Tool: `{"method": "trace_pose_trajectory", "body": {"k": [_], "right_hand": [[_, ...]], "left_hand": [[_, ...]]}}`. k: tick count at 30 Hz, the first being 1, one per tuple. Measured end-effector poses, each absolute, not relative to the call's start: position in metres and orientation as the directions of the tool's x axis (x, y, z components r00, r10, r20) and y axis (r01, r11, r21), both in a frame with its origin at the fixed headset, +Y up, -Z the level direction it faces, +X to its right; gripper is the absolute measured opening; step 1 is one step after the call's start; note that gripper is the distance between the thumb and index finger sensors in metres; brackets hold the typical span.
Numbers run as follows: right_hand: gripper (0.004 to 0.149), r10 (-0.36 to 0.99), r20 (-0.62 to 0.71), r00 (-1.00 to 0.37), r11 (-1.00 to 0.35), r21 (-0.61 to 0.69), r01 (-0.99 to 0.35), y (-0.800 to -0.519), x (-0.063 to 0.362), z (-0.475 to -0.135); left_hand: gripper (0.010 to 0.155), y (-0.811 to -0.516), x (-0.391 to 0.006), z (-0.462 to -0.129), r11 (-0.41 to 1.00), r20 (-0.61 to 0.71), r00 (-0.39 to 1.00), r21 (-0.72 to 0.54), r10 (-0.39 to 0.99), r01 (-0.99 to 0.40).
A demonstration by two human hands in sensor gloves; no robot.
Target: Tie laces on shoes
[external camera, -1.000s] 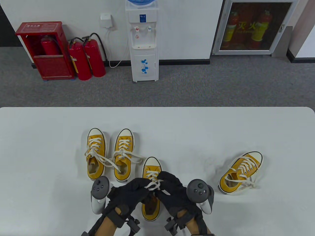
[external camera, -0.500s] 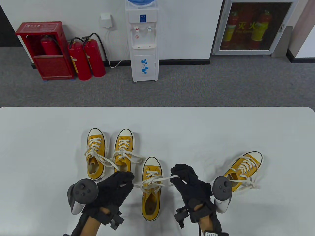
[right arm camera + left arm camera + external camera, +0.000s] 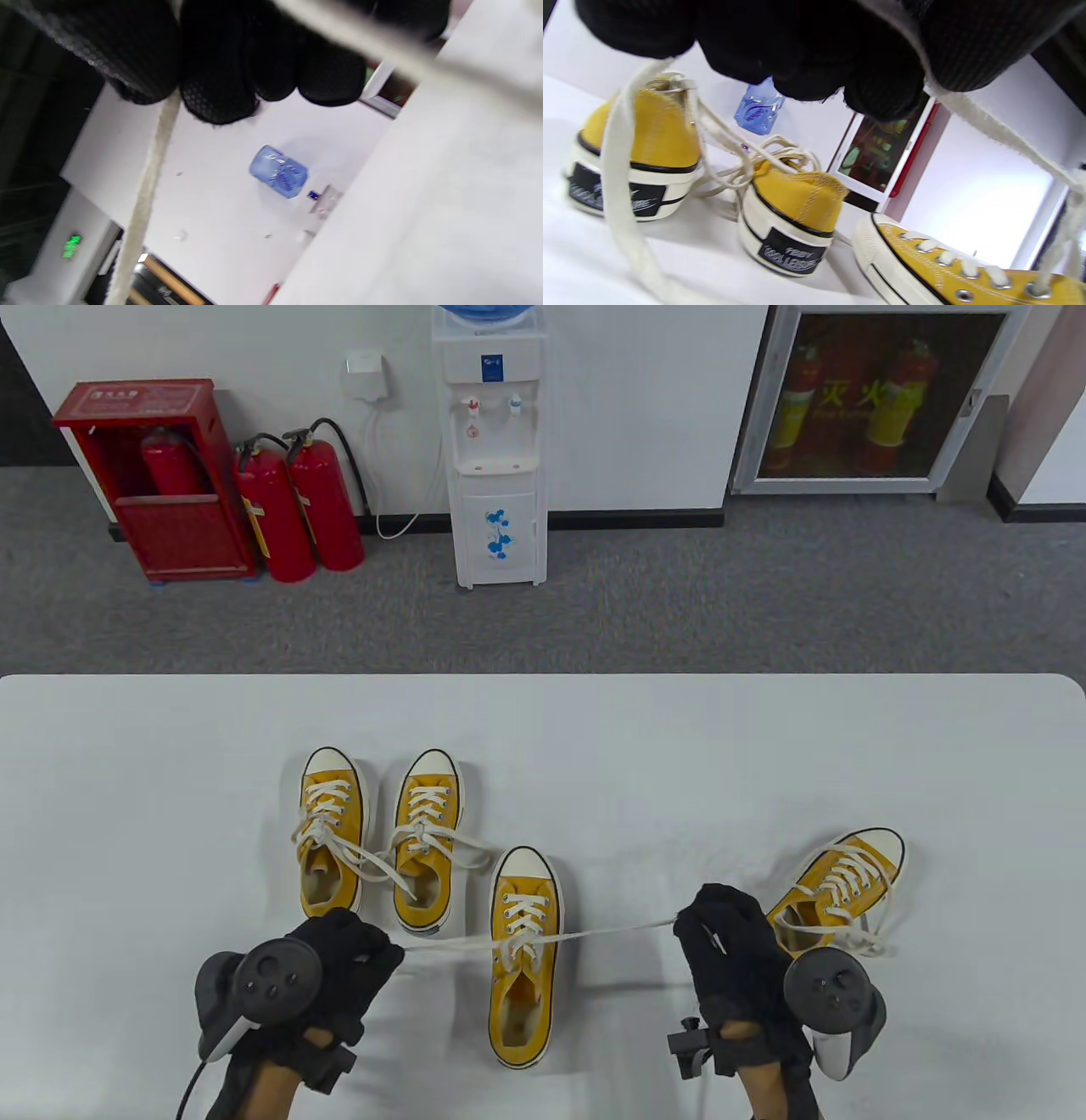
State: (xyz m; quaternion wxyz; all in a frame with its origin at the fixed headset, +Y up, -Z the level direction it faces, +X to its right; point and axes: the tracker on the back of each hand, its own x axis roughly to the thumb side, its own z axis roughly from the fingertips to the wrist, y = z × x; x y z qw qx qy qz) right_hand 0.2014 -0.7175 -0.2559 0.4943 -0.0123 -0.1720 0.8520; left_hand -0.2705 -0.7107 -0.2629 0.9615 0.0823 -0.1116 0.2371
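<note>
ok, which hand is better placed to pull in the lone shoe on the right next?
Right, probably. The right hand sits beside that shoe, almost touching its heel, while the left hand is far across the table. Both hands grip the middle shoe's lace, so it must let go first.

Office-like room: water dispenser [image 3: 496, 449], fire extinguishers [image 3: 297, 504], grey carpet [image 3: 645, 594].

Four yellow canvas shoes with white laces: a pair [image 3: 377, 840] side by side, centre shoe [image 3: 522, 954] laces [image 3: 594, 935] pulled taut sideways, fourth shoe [image 3: 836, 895] angled at right.
</note>
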Motion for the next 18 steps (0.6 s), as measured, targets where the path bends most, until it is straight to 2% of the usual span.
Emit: {"method": "trace_pose_trajectory", "body": {"k": [5, 8, 18], "right_hand": [[0.041, 0.813, 0.015, -0.581, -0.532, -0.385, -0.754, -0.725, 0.212, -0.259], [0.041, 0.783, -0.065, -0.619, -0.584, -0.422, -0.694, -0.726, 0.219, -0.259], [0.040, 0.640, -0.228, -0.734, -0.753, -0.375, -0.540, -0.733, 0.220, -0.263]], "left_hand": [[0.039, -0.727, -0.286, -0.270, 0.824, 0.137, 0.820, 0.032, 0.556, -0.565], [0.040, -0.727, -0.299, -0.269, 0.843, 0.069, 0.842, 0.033, 0.535, -0.538], [0.041, -0.746, -0.323, -0.274, 0.865, -0.082, 0.864, -0.036, 0.497, -0.501]]}}
